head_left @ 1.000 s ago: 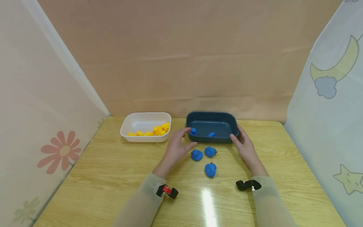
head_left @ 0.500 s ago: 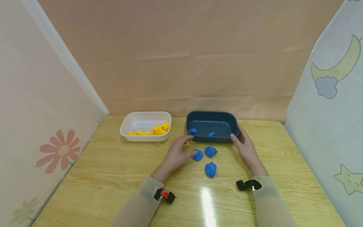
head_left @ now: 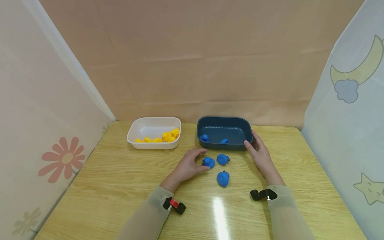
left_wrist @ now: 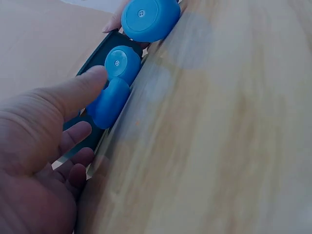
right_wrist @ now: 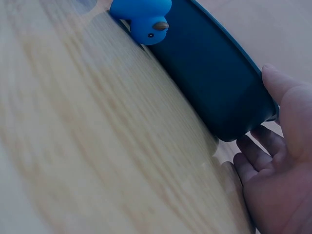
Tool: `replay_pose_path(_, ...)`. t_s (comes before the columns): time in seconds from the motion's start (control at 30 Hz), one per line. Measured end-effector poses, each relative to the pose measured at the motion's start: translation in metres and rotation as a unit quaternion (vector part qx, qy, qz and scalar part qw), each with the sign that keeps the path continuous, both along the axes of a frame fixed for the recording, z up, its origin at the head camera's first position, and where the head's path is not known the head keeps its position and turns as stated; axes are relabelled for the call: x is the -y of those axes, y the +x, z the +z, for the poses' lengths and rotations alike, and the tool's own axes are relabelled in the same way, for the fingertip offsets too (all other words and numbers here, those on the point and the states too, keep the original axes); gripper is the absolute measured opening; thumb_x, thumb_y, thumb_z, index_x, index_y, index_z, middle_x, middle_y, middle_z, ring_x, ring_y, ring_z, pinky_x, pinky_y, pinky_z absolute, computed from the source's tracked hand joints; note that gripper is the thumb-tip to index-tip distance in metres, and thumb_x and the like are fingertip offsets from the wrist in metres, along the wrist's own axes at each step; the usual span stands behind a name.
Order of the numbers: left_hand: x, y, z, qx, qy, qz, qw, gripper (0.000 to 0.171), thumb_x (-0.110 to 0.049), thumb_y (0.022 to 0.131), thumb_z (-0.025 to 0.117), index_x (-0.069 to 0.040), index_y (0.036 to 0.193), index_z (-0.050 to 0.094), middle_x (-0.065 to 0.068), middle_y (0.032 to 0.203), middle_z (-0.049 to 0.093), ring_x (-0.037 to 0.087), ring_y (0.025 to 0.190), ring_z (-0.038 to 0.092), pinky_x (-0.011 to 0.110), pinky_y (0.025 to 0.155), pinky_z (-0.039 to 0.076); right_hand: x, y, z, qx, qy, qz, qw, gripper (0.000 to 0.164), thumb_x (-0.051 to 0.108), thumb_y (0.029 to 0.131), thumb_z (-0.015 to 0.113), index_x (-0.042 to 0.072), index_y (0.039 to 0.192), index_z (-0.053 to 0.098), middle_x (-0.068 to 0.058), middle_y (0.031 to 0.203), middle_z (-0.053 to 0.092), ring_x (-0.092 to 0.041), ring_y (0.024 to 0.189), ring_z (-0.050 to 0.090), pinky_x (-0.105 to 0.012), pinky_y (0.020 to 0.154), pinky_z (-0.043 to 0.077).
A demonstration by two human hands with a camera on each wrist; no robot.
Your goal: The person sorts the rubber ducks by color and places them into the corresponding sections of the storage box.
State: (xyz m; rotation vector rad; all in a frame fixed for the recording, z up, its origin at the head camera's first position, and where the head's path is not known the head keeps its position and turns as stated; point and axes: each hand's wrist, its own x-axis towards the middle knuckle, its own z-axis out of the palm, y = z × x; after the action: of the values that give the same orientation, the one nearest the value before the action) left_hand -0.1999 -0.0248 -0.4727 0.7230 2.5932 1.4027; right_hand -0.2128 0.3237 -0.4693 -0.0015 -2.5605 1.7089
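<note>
1. Left fingers (head_left: 199,152), parted, bracket a smooth blue toy duck (head_left: 210,162); contact unclear.
2. Right fingers (head_left: 258,137) grip a dark-blue plastic tray's (head_left: 223,146) four-o'clock corner; duck outside, seven o'clock.
3. Right wrist view only: black eye (right_wrist: 150,35) of another duck (right_wrist: 144,8).

You can pass along the left and right edges of the wooden surface (head_left: 102,186). A narrow lane reaches the far edge between the oblong white plastic tub (head_left: 150,145) and the oblong dark teal plastic tub (head_left: 228,146); your left grip (head_left: 187,166) stands before it. Your right grip (head_left: 261,158) blocks the teal tub's right end, and three smooth blue toy ducks (head_left: 223,179) obstruct its near side.
</note>
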Motion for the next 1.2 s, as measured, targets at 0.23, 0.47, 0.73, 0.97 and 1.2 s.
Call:
replay_pose_path(0.23, -0.0007, 0.0006, -0.0026, -0.029, -0.023, -0.013, 0.9992, 0.068, -0.028, 0.091, 0.096, -0.014, 0.151, 0.066, 0.001, 0.147, 0.068, 0.026, 0.134, 0.054, 0.046, 0.113, 0.046, -0.0016, 0.0003, -0.0017, -0.008, -0.002, 0.001, 1.0, 0.082, 0.041, 0.116, 0.06, 0.026, 0.18, 0.011, -0.019, 0.182, 0.014, -0.043, 0.166, 0.019, -0.061, 0.131, 0.024)
replay_pose_path(0.47, -0.0027, 0.0024, -0.0032, -0.048, -0.045, -0.011, 0.9978, 0.067, -0.025, 0.09, 0.096, -0.014, 0.15, 0.067, 0.0, 0.147, 0.068, 0.025, 0.129, 0.055, 0.044, 0.109, 0.049, -0.0012, 0.0019, -0.0004, -0.009, -0.003, 0.004, 1.0, 0.082, 0.04, 0.116, 0.06, 0.026, 0.179, 0.01, -0.019, 0.182, 0.014, -0.044, 0.166, 0.019, -0.062, 0.131, 0.024)
replay_pose_path(0.73, -0.0042, 0.0018, -0.0057, -0.04, -0.064, -0.007, 0.9971, 0.065, -0.027, 0.093, 0.094, -0.019, 0.151, 0.066, -0.004, 0.149, 0.067, 0.023, 0.131, 0.054, 0.044, 0.111, 0.049, 0.0028, 0.0056, 0.0073, -0.001, -0.006, 0.007, 1.0, 0.081, 0.036, 0.117, 0.057, 0.021, 0.179, 0.008, -0.022, 0.182, 0.011, -0.047, 0.166, 0.016, -0.064, 0.13, 0.021)
replay_pose_path(0.97, -0.0033, 0.0002, -0.0093, -0.042, -0.07, -0.008, 0.9966, 0.062, -0.028, 0.095, 0.092, -0.02, 0.151, 0.066, -0.005, 0.151, 0.065, 0.022, 0.132, 0.053, 0.043, 0.112, 0.049, 0.0011, 0.0035, 0.0027, -0.007, -0.006, 0.006, 1.0, 0.082, 0.041, 0.116, 0.059, 0.027, 0.179, 0.009, -0.018, 0.183, 0.012, -0.044, 0.166, 0.017, -0.062, 0.131, 0.023)
replay_pose_path(1.2, -0.0037, -0.0011, -0.0096, -0.047, -0.075, -0.006, 0.9961, 0.06, -0.029, 0.097, 0.09, -0.02, 0.151, 0.066, -0.005, 0.15, 0.066, 0.021, 0.13, 0.053, 0.042, 0.111, 0.049, 0.0007, 0.0026, 0.0022, -0.003, -0.007, 0.002, 1.0, 0.082, 0.042, 0.116, 0.059, 0.028, 0.179, 0.009, -0.017, 0.183, 0.012, -0.043, 0.166, 0.017, -0.062, 0.131, 0.023)
